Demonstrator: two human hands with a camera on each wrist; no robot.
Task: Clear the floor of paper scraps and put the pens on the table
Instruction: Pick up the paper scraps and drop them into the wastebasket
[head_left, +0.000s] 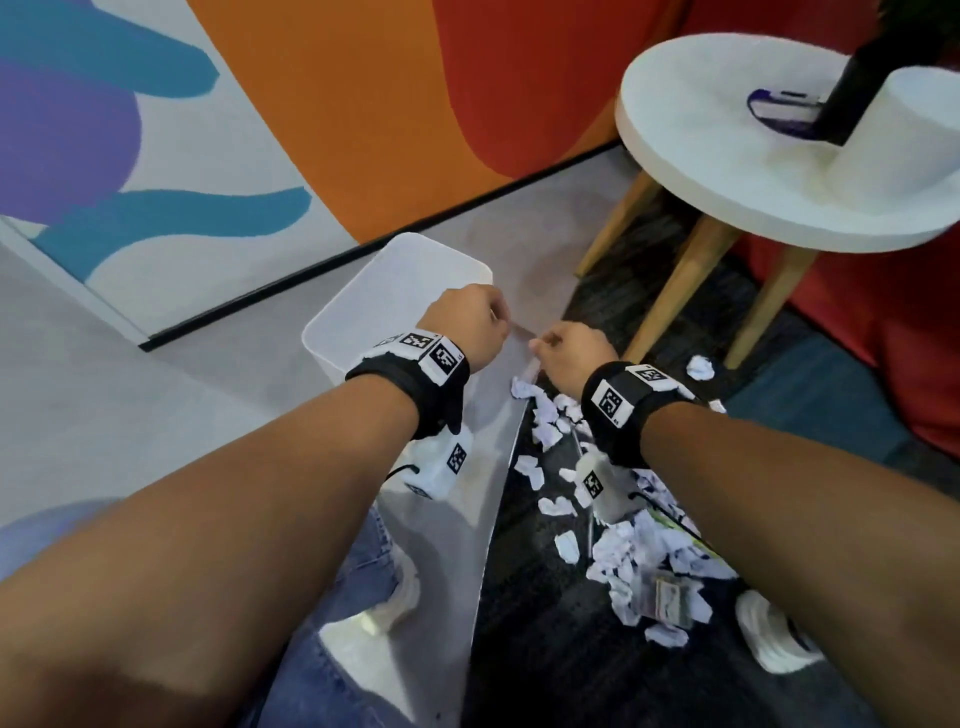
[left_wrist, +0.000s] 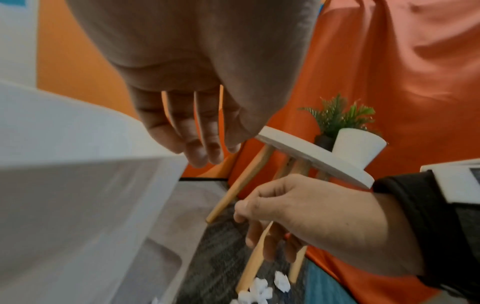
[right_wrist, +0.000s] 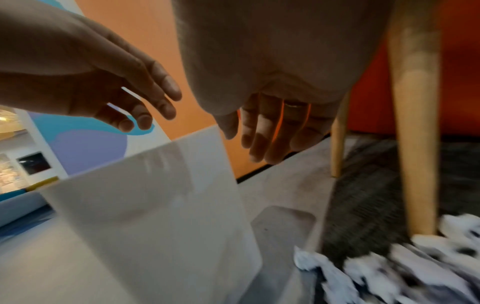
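Note:
Many crumpled white paper scraps (head_left: 639, 551) lie on the dark carpet to the right of a tall translucent white bin (head_left: 358, 291). My left hand (head_left: 467, 332) hangs over the bin's near right rim with its fingers straight and relaxed, holding nothing. My right hand (head_left: 566, 348) hovers just right of the bin's corner, fingers loosely curled and empty. The left wrist view shows the left fingers (left_wrist: 197, 148) beside the bin wall (left_wrist: 78, 164), with the right hand (left_wrist: 259, 226) below them. In the right wrist view the right fingers (right_wrist: 259, 139) hang near the bin (right_wrist: 155, 195), scraps (right_wrist: 389, 273) underneath. I cannot make out a pen.
A round white table (head_left: 727, 171) on wooden legs (head_left: 680, 291) stands at the right, carrying a white pot (head_left: 904, 135) and a purple item (head_left: 779, 111). A painted wall runs behind the bin. My white shoe (head_left: 774, 639) rests beside the scraps.

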